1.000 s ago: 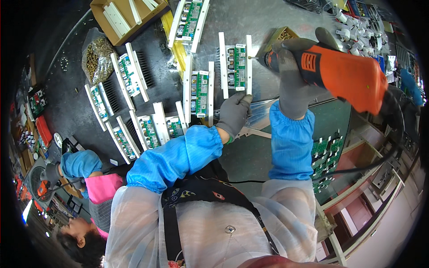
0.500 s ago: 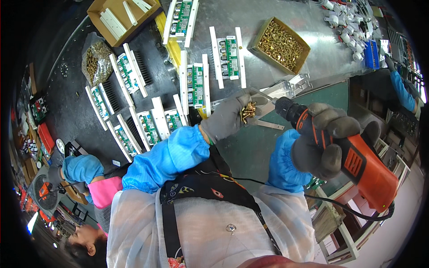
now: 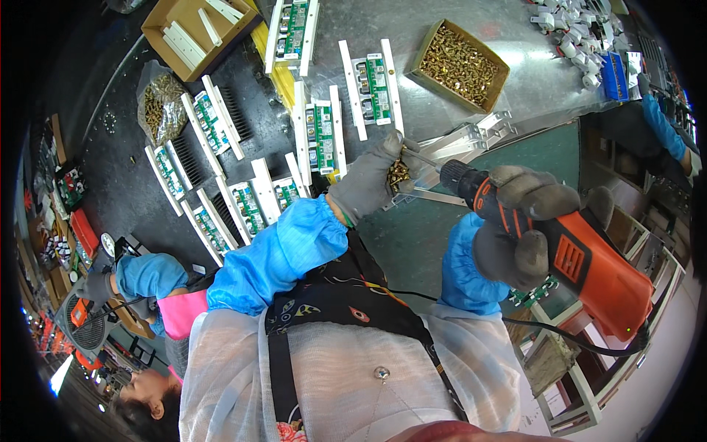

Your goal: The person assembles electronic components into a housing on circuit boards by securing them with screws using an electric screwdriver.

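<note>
My right hand [image 3: 524, 221], in a grey glove with a blue sleeve cover, grips an orange and black power screwdriver [image 3: 582, 258]. Its bit points left toward my left hand [image 3: 372, 177]. That hand, also in a grey glove, is cupped around a small heap of brass screws [image 3: 398, 174], with its fingertips at the bit's tip. Both hands hover over a white metal bracket [image 3: 471, 140] lying on the green mat [image 3: 442, 221].
An open cardboard box of brass screws [image 3: 460, 65] stands beyond the hands. Several green circuit boards in white frames [image 3: 318, 136] lie across the dark table. A bag of screws [image 3: 160, 103] and a box of white strips [image 3: 193, 29] sit far left. A co-worker [image 3: 147, 283] sits at lower left.
My right hand brought the screwdriver down from over the screw box to the lower right. My left hand rose with screws in it and met the bit's tip.
</note>
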Available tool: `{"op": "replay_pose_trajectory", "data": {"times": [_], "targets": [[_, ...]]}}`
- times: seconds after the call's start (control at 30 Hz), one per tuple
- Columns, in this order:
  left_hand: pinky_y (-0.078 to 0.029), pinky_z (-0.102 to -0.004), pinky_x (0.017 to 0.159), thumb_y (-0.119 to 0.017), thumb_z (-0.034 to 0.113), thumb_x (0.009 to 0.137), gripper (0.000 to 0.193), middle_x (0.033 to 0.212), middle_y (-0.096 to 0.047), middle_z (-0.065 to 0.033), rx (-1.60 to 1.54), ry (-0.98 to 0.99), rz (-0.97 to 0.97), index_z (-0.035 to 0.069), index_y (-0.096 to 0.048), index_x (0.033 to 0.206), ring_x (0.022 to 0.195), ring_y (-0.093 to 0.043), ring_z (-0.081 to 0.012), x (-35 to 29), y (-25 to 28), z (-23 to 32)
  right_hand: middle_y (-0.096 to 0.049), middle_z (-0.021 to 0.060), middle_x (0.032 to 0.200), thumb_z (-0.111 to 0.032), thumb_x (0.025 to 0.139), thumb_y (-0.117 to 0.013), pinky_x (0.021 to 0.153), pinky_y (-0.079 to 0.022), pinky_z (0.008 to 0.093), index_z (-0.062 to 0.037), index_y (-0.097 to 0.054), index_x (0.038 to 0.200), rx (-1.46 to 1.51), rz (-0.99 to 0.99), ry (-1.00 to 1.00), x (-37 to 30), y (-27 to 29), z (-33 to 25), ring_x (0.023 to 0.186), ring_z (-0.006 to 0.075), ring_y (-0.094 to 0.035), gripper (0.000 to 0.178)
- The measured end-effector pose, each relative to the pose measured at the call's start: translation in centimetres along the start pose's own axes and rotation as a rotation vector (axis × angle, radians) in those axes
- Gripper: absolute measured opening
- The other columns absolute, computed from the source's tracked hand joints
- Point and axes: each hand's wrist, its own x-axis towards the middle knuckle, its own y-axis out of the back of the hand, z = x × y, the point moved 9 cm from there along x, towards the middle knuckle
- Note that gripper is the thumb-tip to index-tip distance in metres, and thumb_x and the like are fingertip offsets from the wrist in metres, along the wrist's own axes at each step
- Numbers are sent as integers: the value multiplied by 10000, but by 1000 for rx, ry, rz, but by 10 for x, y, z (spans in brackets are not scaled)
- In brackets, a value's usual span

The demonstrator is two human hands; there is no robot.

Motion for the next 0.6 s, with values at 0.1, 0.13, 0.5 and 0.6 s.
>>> {"op": "replay_pose_trajectory", "data": {"times": [0.1,0.13,0.5,0.6], "targets": [[-492,-255,550,-554,510,816,470,773,-591,-6,-77,38,50,69,-553,980,694,-593,-122,-2,-2,-3,-547,142,877,-88,792,-579,684,-525,459,4,-255,1378,8,37,-15,-4,3,2,704,250,-586,676],[-488,-255,548,-568,501,809,450,756,-569,10,-153,63,47,83,-552,976,692,-581,-112,-3,-4,-5,-544,139,880,-92,792,-583,681,-524,457,1,-250,1382,3,33,-23,-5,5,3,701,247,-583,684],[-536,-265,567,-623,444,769,442,747,-564,25,-590,153,-107,86,-546,1018,730,-605,-113,6,-8,-22,-523,127,866,-117,789,-587,611,-506,426,6,-241,1379,-9,13,-2,-1,2,8,633,223,-550,695],[-532,-267,550,-616,438,779,421,742,-563,28,-501,147,-33,91,-553,1009,689,-598,-104,5,-6,-20,-526,130,853,-116,787,-587,609,-515,435,13,-246,1367,-34,4,7,-1,7,7,622,225,-558,685]]}}
